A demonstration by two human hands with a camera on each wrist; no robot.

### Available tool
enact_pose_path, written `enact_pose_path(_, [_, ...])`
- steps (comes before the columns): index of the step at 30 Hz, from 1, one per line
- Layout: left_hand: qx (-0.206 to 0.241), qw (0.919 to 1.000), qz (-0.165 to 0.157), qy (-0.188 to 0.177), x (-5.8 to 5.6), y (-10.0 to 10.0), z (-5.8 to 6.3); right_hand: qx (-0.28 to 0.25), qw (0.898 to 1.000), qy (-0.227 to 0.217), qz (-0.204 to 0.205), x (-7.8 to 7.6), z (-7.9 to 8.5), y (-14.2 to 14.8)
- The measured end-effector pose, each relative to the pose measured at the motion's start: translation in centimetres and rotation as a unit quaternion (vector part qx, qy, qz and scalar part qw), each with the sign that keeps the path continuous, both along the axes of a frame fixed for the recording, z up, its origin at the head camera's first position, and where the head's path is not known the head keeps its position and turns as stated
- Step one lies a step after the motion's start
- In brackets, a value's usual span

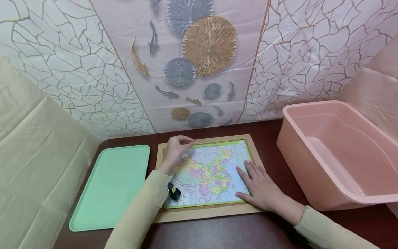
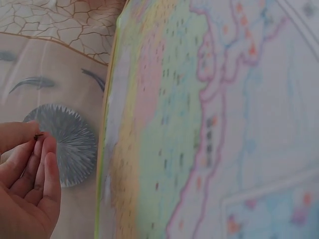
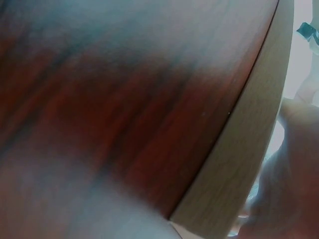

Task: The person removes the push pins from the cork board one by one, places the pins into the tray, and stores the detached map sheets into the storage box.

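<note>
Map (image 1: 214, 173) lies in wood frame (image 1: 211, 212), btwn tray (image 1: 115, 183) at 9 o'clock & tub (image 1: 298, 166) at 3. L hand (image 1: 178, 152) pinches tiny dark item (image 2: 37, 136) (ID unclear) nr map's 11, prob. for precision; R hand (image 1: 261, 186), fingers spread, rests at 4, prob. steadying map.

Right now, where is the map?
In the head view, the map lies within the wooden frame, between the green tray and pink tub, the right hand resting across its right edge.

Screened-off indoor workspace: patterned hangings (image 1: 199, 74) behind a dark wood-grain table (image 1: 211, 233).
</note>
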State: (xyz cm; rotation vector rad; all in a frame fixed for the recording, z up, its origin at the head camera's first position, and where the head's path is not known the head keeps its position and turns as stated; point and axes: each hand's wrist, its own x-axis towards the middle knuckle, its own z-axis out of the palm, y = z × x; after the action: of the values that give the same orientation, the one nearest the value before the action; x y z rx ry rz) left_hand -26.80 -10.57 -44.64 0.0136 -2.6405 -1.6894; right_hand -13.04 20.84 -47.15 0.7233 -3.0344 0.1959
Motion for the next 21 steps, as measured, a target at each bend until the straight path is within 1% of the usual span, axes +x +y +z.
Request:
enact_pose_path(7, [-0.008, 0.9999, 0.011, 0.01, 0.4, -0.9, 0.8, -0.001, 1.0, -0.002, 0.0, -0.1, -0.2, 0.2])
enact_pose_path(11, [-0.008, 0.9998, 0.02, -0.005, 0.8, -1.6, 1.0, -0.001, 1.0, -0.006, -0.002, -0.1, -0.5, 0.2])
enact_pose_path(15, [-0.01, 0.9996, 0.026, -0.011, 0.9, -2.3, 1.1, -0.001, 1.0, -0.006, -0.001, -0.1, -0.6, 0.3])
enact_pose_path(18, [-0.003, 0.9995, 0.029, -0.007, 0.9, -2.9, 1.1, -0.001, 1.0, -0.006, -0.001, -0.2, -0.6, 0.2])
enact_pose_path(21, [0.004, 0.9993, 0.036, -0.011, 0.9, -3.6, 1.0, -0.001, 1.0, -0.005, 0.0, -0.2, -0.5, 0.2])
